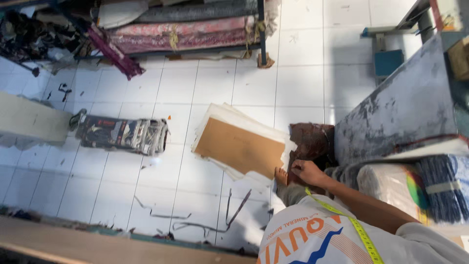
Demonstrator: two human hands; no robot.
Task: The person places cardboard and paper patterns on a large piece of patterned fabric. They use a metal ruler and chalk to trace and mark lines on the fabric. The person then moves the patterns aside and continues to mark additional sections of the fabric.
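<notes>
Right hand (pixel 308 171) is curling its fingers on the near edge of the brown sheet (pixel 312 142). I can't tell if it's actually pinching or just pressing. The sheet is lying on the floor, so this looks like the getting-hold stage, and lifting it would need a firmer pinch. A bare foot (pixel 280 175) is crowding in at 9 o'clock, with the cardboard stack (pixel 239 146) beyond it. A grey slab (pixel 405 107) is boxing in 2 o'clock, and open tile is sitting out past 10.
</notes>
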